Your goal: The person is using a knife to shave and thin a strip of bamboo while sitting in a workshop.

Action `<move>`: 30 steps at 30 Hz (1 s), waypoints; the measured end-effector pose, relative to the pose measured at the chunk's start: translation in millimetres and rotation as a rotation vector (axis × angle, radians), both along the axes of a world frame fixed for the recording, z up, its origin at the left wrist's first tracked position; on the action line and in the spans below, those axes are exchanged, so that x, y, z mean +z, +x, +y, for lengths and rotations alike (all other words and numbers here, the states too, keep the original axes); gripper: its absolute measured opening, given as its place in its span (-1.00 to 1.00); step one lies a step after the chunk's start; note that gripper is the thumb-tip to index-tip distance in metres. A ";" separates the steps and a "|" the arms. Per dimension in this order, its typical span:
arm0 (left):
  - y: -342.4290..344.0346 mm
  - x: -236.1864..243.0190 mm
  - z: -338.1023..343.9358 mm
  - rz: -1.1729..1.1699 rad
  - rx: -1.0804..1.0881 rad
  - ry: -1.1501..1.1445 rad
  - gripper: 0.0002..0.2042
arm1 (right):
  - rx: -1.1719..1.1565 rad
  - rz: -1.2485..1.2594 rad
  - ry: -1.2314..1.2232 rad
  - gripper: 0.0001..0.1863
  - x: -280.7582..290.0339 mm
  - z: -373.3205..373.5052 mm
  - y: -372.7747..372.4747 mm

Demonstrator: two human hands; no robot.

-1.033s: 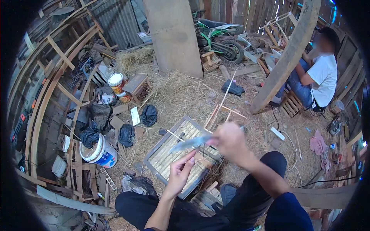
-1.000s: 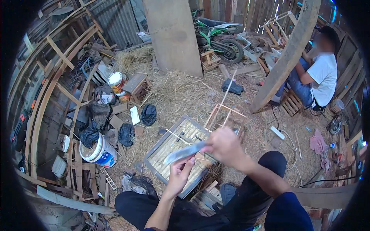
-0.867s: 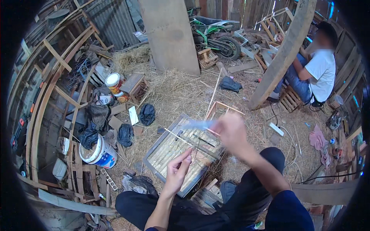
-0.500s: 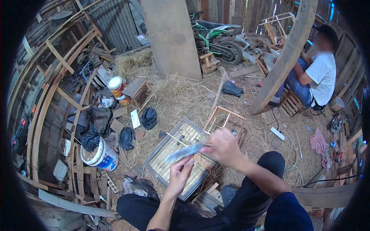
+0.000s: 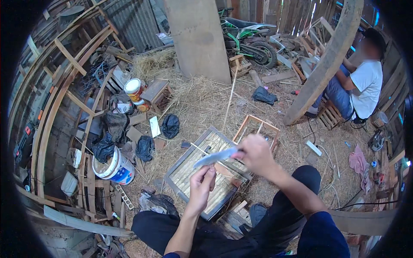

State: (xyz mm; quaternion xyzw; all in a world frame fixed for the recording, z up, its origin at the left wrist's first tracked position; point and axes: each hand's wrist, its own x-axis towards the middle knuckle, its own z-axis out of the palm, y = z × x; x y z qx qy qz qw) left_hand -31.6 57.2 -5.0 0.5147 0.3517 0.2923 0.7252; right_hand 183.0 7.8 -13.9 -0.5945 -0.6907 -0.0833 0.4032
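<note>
– The long stick (image 5: 231,92) has swung left!
– Left hand (image 5: 201,185) pinches its near end; right hand (image 5: 256,155) is clenched round the knife (image 5: 214,158) above the table (image 5: 189,154), forearm (image 5: 294,187) slanting in.

Left hand (image 5: 200,187) raised, fingers (image 5: 199,175) pinched, right hand (image 5: 256,155) clenched, forearms (image 5: 296,192) angled inward

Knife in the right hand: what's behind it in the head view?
Slatted tabletop shows around much of the knife, with the left hand just below in the picture. The patch directly behind is covered; whatever lies there can't be seen.
</note>
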 end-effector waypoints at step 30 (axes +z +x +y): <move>-3.7 1.2 -12.4 -0.079 -0.008 -0.121 -0.59 | 0.044 0.007 -0.004 -0.70 11.7 -15.4 -15.4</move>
